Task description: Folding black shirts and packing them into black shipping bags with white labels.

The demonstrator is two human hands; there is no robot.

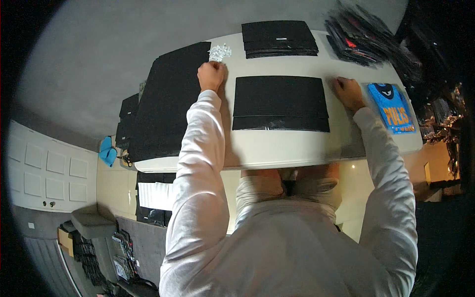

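Note:
My left hand (211, 75) is closed, its fingertips at the near edge of a small heap of white paper-like bits (219, 51). Anything pinched in those fingers is hidden. Over on the right, my right hand (348, 94) hovers or rests above the white table, fingers curled and slightly blurred; I see nothing in them. Between the hands lies a flat black packet (280, 101) with a shiny folded strip along its near side. Just right of my right hand is a blue garment with orange lettering in a clear plastic bag (392, 109).
A stack of black packets (279, 38) sits at the table's far side. Large black sheets or packets (173, 99) cover its left part. Plastic-bagged dark items (351, 42) are piled at the far right. The white table (277, 151) ends just before my legs.

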